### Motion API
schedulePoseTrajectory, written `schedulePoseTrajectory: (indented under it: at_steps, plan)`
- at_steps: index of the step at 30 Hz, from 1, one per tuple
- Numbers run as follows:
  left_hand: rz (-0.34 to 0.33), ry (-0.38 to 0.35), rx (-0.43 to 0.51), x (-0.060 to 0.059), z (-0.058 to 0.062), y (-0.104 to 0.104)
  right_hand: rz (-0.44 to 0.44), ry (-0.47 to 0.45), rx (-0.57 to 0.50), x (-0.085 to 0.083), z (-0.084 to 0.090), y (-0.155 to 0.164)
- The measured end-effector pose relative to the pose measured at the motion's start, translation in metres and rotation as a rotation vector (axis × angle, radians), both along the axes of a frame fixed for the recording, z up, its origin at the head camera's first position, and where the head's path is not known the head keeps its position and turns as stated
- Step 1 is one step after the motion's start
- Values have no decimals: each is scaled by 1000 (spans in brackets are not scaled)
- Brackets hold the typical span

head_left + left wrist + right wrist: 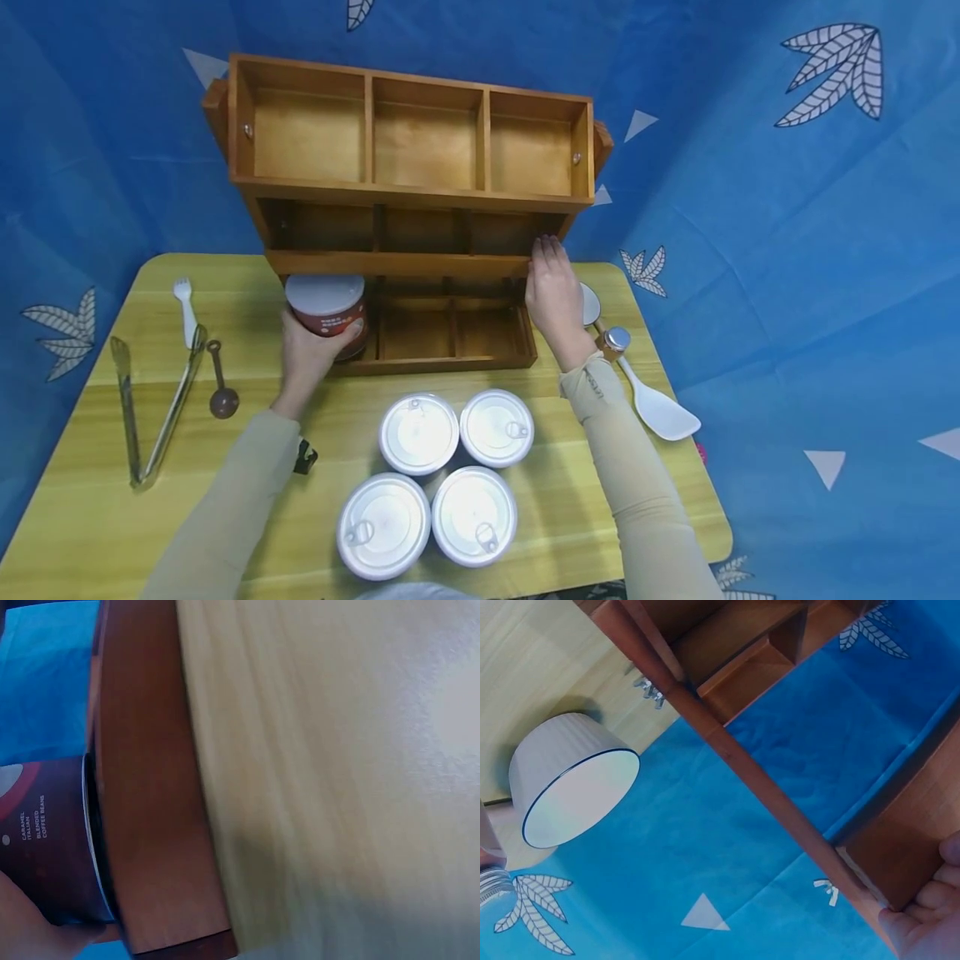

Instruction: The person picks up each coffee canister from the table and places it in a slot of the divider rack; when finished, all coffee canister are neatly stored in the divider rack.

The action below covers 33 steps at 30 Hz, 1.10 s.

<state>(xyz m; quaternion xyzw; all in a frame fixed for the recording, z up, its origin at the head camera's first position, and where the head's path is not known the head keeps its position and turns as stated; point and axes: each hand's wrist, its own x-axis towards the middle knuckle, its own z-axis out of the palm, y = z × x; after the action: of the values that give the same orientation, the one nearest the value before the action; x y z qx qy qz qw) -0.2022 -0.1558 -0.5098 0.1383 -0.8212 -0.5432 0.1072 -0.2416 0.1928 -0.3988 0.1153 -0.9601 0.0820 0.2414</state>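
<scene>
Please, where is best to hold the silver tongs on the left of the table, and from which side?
Probably from above, at mid-length. The tongs lie flat on the table, arms spread toward the far end and joined at the near end, so fingers can squeeze both arms together there.

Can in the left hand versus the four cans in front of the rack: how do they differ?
The held can, gripped by the left hand, sits at the rack's bottom-left compartment and wears a plain white cap. The four cans stand loose on the table, showing pull-ring lids. All are round and upright.
</scene>
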Motion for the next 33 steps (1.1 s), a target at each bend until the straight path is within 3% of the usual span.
schedulePoseTrajectory:
  at_steps: [4,17,24,28,31,33]
  plan:
    - [17,8,-31,0,-8,0,0,3,7,0,1,-1]
    - [-19,43,-155,7,-31,-2,4,-11,-5,3,-2,-4]
    - [-57,40,-87,11,-30,-7,-5,-20,-1,2,-2,-2]
    - [-120,59,-37,32,-25,-11,-8,-16,-3,1,-2,-1]
    - [-194,53,-42,61,-24,-14,-6,-14,0,0,-1,0]
    - [-282,36,-54,81,-25,-16,-3,-12,0,0,-1,0]
